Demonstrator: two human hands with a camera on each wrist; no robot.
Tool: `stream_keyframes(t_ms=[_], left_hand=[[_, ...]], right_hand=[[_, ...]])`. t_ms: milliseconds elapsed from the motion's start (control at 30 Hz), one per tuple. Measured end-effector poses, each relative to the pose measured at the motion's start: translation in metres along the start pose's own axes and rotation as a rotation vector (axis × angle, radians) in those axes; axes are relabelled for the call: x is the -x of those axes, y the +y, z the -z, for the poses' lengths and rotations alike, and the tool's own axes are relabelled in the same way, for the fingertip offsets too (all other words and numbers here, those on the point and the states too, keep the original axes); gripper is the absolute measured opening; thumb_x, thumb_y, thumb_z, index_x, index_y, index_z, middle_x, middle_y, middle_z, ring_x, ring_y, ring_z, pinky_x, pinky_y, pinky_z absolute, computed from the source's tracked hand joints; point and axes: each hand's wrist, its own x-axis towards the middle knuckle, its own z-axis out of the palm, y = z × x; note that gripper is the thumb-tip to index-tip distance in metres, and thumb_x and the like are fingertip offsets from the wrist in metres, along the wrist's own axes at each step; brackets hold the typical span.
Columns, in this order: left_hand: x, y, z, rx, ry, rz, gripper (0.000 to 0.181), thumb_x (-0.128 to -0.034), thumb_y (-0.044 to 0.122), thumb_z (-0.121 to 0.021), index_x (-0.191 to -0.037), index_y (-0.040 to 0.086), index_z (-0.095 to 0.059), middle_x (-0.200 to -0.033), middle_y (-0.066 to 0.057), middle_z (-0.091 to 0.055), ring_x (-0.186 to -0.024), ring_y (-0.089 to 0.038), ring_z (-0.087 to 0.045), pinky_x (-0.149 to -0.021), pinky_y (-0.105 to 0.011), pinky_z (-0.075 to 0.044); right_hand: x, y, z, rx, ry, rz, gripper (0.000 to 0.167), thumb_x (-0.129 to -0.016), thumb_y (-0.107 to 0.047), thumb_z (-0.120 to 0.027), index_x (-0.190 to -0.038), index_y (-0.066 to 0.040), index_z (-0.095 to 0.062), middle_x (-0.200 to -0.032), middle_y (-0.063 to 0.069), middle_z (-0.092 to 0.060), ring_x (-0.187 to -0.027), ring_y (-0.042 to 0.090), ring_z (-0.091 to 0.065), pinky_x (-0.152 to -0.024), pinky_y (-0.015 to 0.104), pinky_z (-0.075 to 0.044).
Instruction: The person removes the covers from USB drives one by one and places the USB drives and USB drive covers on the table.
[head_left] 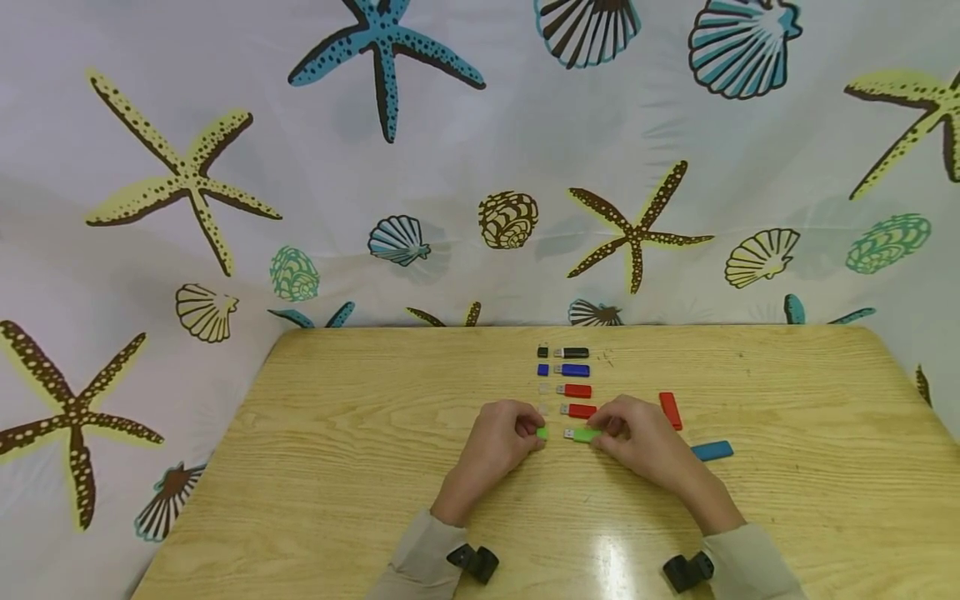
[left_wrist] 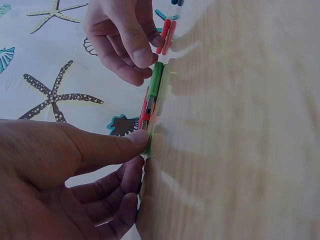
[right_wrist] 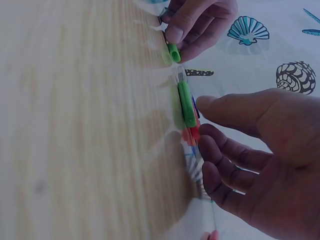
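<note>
My left hand [head_left: 501, 433] pinches a small green cap [head_left: 542, 433] between thumb and fingers at the table surface. To the right of it lies a green USB stick [head_left: 583, 435], its metal plug pointing at the cap. My right hand [head_left: 633, 429] is over the stick's far end; in the right wrist view its thumb and fingers are spread beside the green stick [right_wrist: 187, 105], not closed round it. In that view the open end of the green cap [right_wrist: 173, 53] faces the stick.
Behind the hands are a black USB stick [head_left: 573, 353], a blue one [head_left: 574, 370] and two red ones [head_left: 576, 390], with caps to their left. A red stick [head_left: 671, 411] and a blue stick [head_left: 712, 451] lie right of my right hand. A patterned curtain hangs behind the wooden table [head_left: 360, 400].
</note>
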Motion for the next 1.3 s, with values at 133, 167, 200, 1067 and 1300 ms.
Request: stream_keyframes(t_ms=[133, 167, 200, 1067, 1300], left_hand=[[0.0, -0.002, 0.001, 0.003, -0.002, 0.007, 0.013, -0.0855, 0.002, -0.083, -0.097, 0.004, -0.079, -0.087, -0.002, -0.07, -0.074, -0.01, -0.06, -0.067, -0.025, -0.054], [0.0, -0.002, 0.002, 0.002, -0.002, 0.009, 0.013, -0.0858, 0.003, -0.083, -0.098, 0.004, -0.079, -0.088, -0.002, -0.071, -0.074, -0.01, -0.061, -0.068, -0.026, -0.054], [-0.001, -0.003, 0.002, -0.001, -0.002, 0.007, 0.014, -0.0859, 0.003, -0.083, -0.099, 0.004, -0.079, -0.09, -0.003, -0.071, -0.075, -0.01, -0.061, -0.068, -0.026, -0.054], [0.004, 0.009, 0.01, 0.094, 0.015, -0.082, 0.02, -0.0935, 0.007, -0.076, -0.113, 0.004, -0.076, -0.11, -0.009, -0.073, -0.094, -0.021, -0.067, -0.078, -0.033, -0.056], [0.005, 0.014, 0.009, 0.112, 0.043, -0.117, 0.022, -0.093, 0.008, -0.077, -0.115, 0.005, -0.076, -0.114, -0.007, -0.072, -0.102, -0.025, -0.067, -0.083, -0.038, -0.057]], right_hand=[[0.0, -0.003, 0.003, 0.008, 0.019, 0.0, 0.012, -0.089, -0.007, -0.08, -0.101, -0.009, -0.078, -0.094, -0.003, -0.068, -0.082, 0.014, -0.061, -0.072, 0.029, -0.055], [0.0, -0.004, 0.004, 0.005, 0.021, 0.001, 0.012, -0.09, -0.007, -0.079, -0.101, -0.009, -0.078, -0.094, -0.002, -0.068, -0.083, 0.014, -0.062, -0.072, 0.03, -0.055], [0.0, -0.005, 0.005, 0.003, 0.024, -0.006, 0.012, -0.09, -0.008, -0.08, -0.102, -0.009, -0.078, -0.095, -0.001, -0.068, -0.083, 0.014, -0.062, -0.073, 0.03, -0.055], [0.008, 0.003, 0.022, 0.087, 0.188, 0.041, 0.02, -0.091, -0.004, -0.077, -0.111, -0.002, -0.075, -0.106, 0.011, -0.072, -0.089, 0.024, -0.065, -0.073, 0.038, -0.058], [0.011, 0.009, 0.029, 0.118, 0.229, 0.001, 0.022, -0.09, -0.007, -0.079, -0.112, -0.002, -0.074, -0.102, 0.011, -0.071, -0.089, 0.025, -0.063, -0.073, 0.039, -0.052]])
